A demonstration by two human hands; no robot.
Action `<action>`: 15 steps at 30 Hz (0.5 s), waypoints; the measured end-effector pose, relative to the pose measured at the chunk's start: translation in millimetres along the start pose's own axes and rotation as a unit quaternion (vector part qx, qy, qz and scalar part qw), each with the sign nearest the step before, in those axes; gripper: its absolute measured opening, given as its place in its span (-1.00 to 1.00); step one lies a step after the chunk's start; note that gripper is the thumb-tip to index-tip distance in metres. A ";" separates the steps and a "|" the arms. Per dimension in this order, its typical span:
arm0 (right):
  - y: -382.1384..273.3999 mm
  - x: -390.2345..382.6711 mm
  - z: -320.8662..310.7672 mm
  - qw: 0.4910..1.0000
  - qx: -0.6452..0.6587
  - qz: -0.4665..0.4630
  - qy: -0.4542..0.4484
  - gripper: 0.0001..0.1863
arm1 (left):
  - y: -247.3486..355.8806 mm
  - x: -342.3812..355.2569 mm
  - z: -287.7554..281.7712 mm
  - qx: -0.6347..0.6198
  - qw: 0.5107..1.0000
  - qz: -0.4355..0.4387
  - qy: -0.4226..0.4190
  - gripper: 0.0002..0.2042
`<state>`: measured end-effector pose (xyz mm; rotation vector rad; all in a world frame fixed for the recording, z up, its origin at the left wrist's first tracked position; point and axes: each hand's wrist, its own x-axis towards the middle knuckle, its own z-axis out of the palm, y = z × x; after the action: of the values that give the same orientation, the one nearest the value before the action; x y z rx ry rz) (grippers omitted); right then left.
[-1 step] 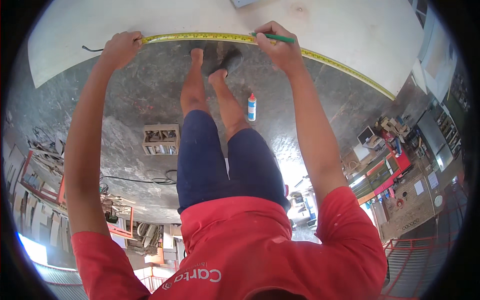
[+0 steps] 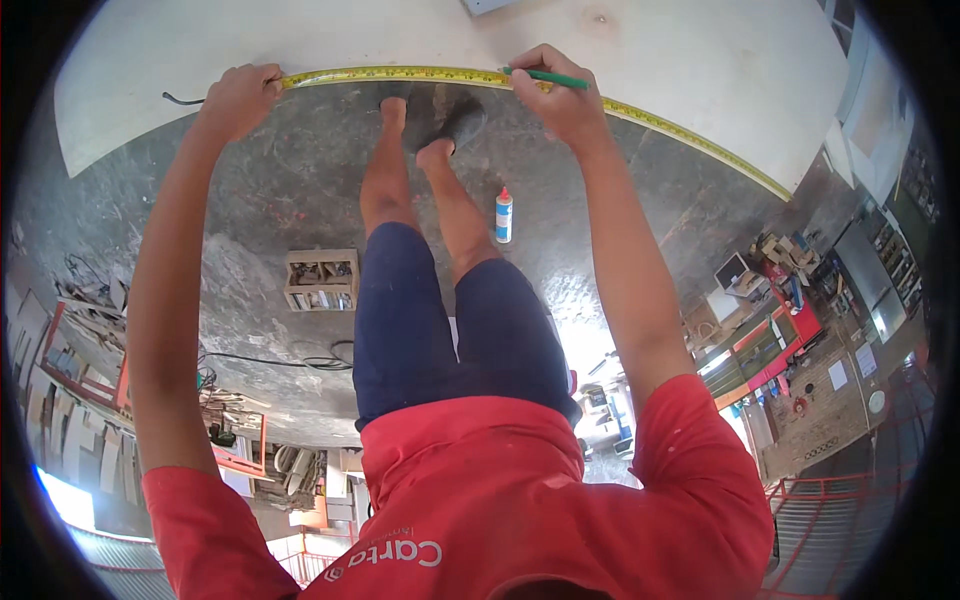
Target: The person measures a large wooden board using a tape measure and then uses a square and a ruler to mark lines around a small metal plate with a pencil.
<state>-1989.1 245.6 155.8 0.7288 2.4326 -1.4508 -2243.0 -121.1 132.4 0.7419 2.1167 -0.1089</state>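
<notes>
Stretching along the near edge of one pale board [image 2: 350, 35], one yellow tape measure [image 2: 400, 74] is running from the left hand [image 2: 242, 102], passing under the right hand [image 2: 560, 95] and reaching the board's right corner. The left hand is curling its fingers closed around the tape's left end; how much of the tape it is covering cannot be told. One thin dark strip [image 2: 182, 100] is sticking out beyond that hand. The right hand is pinching one green pencil [image 2: 560, 78] between thumb and fingers, leaving no visible gap, and the pencil's tip is pointing left, just beside the tape. One grey object [image 2: 488, 5] is showing partly at the top of the view, lying on the board.

Below the edge, two legs in dark blue shorts [image 2: 405, 320] are standing on the grey floor [image 2: 280, 190]. One white-and-blue bottle [image 2: 503, 218] with a red cap is standing right of them; one wooden box [image 2: 321, 280], divided into compartments, is sitting left, and one dark cable [image 2: 270, 361] is lying nearer the person.
</notes>
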 end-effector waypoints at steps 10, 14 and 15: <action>2.5 -4.4 10.0 0.999 -0.007 -0.036 0.022 -0.78 | -7.4 -4.6 -2.7 0.010 0.999 0.040 0.028 -0.77; -1.7 -5.8 9.9 1.000 -0.009 -0.010 0.021 -0.79 | -2.4 -7.9 -3.4 -0.007 0.998 0.051 0.048 -0.83; -2.2 -5.9 10.1 1.000 -0.007 -0.014 0.024 -0.79 | 1.9 -10.6 -6.3 -0.010 0.998 0.041 0.042 -0.83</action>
<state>-1985.9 234.2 155.0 0.7370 2.4954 -1.4410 -2241.7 -122.4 144.7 0.8341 2.1600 -0.0124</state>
